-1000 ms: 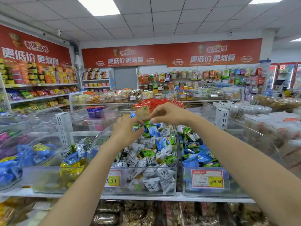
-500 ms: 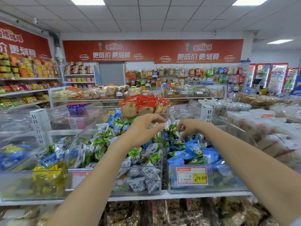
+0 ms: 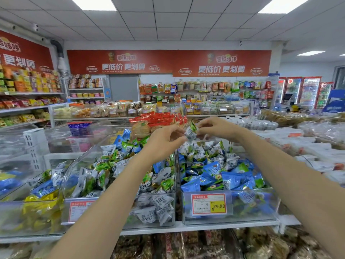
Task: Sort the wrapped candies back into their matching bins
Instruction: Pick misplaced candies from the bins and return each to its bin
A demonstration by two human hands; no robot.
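Above bins (image 3: 250, 212), right hand (image 3: 217, 128) has raised candy (image 3: 190, 132) to left hand (image 3: 162, 144).

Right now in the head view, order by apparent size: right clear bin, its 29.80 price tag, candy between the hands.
1. clear bin
2. price tag
3. wrapped candy, held farther back, so tag versus candy is unsure

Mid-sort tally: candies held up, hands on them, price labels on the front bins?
White-and-green wrapped candy held up: 1
Hands: 2, left hand, right hand
Price labels: 2, left price label, 29.80 price label
Total: 5
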